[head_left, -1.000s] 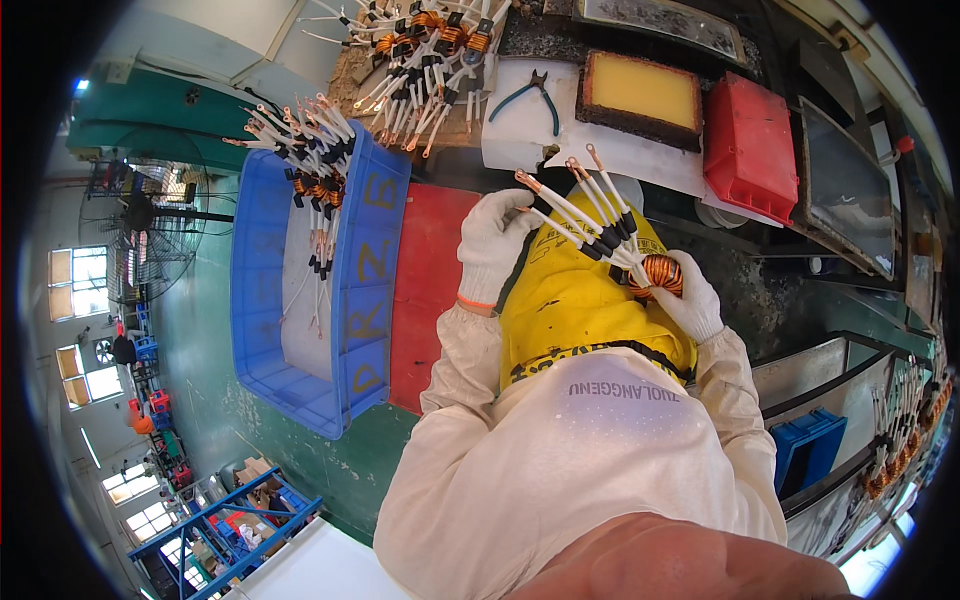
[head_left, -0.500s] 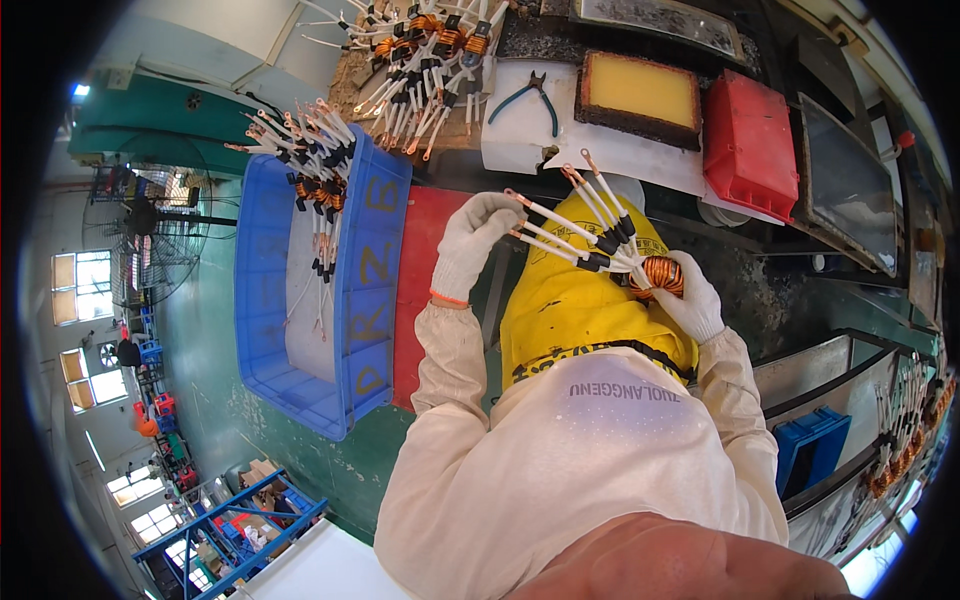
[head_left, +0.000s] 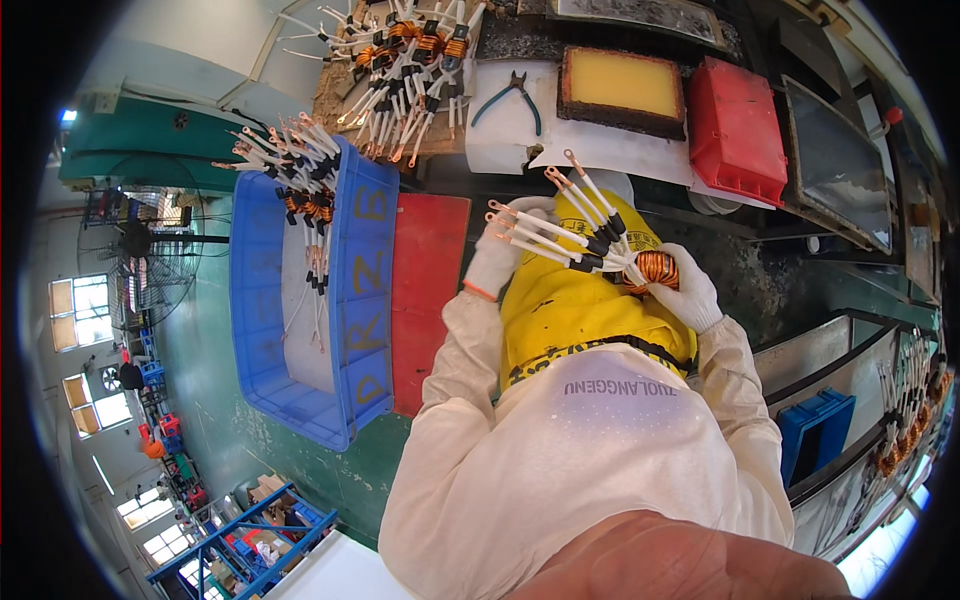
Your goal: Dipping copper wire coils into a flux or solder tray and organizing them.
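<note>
My right hand [head_left: 689, 291], in a white glove, is closed round a copper-wound toroidal coil [head_left: 656, 268] above my lap. Several white leads [head_left: 545, 222] with black sleeves and copper ring lugs fan out from the coil, up and to the left. Behind the left-hand leads is my gloved left hand [head_left: 497, 252], its visible fingers stretched out. The leads partly cover its fingers, and whether it touches them is hard to see.
A blue crate [head_left: 368, 300] holding more coils stands at the left beside a red panel [head_left: 428, 300]. On the bench ahead lie more coils [head_left: 425, 45], cutting pliers [head_left: 513, 100], a yellow-filled tray [head_left: 625, 92] and a red bin [head_left: 737, 135]. Further coils [head_left: 900, 430] stand at right.
My left hand has let go of a lug end and moved right, behind the leads, its fingers straightening. My right hand still holds the coil. The view has shifted slightly.
</note>
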`<control>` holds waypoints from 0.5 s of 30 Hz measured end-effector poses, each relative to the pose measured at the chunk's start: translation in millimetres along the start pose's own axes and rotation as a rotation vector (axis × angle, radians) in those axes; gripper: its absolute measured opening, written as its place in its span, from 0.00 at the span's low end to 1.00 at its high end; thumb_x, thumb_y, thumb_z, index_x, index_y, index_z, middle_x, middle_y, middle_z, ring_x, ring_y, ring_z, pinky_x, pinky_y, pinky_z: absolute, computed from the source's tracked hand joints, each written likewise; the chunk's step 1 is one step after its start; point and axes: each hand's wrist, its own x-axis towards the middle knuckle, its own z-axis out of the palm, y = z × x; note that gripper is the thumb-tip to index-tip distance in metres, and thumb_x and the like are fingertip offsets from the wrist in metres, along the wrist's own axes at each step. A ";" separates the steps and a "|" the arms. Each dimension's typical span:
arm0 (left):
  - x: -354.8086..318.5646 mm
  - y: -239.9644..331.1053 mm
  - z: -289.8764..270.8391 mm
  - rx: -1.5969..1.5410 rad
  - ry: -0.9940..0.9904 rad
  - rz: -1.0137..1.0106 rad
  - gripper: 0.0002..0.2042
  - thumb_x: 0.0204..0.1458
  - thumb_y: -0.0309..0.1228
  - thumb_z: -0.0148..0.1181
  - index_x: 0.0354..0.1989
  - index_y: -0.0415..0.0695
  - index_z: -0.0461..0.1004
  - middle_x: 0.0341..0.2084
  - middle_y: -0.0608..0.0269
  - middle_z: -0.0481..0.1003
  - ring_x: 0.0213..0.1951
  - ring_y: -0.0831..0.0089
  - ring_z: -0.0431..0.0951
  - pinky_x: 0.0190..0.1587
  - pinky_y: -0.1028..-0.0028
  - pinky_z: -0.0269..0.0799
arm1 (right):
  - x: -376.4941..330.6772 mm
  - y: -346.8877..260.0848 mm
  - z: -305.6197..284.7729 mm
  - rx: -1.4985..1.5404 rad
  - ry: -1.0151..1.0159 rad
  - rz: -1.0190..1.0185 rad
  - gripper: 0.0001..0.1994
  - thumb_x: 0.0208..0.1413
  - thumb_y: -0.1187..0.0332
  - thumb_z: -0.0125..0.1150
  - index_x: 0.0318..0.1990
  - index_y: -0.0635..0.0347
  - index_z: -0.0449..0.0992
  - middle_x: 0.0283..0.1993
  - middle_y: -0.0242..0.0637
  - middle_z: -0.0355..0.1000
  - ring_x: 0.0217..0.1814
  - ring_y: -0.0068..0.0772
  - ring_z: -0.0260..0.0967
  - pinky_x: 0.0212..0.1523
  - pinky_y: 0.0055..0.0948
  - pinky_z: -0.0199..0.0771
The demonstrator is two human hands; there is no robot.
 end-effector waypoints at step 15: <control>-6.6 -25.3 20.9 -0.241 0.110 -0.022 0.06 0.61 0.31 0.59 0.43 0.46 0.72 0.39 0.65 0.75 0.40 0.73 0.78 0.40 0.73 0.78 | 1.1 -6.5 0.8 -0.008 -0.021 0.026 0.28 0.50 0.60 0.69 0.59 0.51 0.68 0.53 0.46 0.75 0.53 0.50 0.75 0.53 0.37 0.76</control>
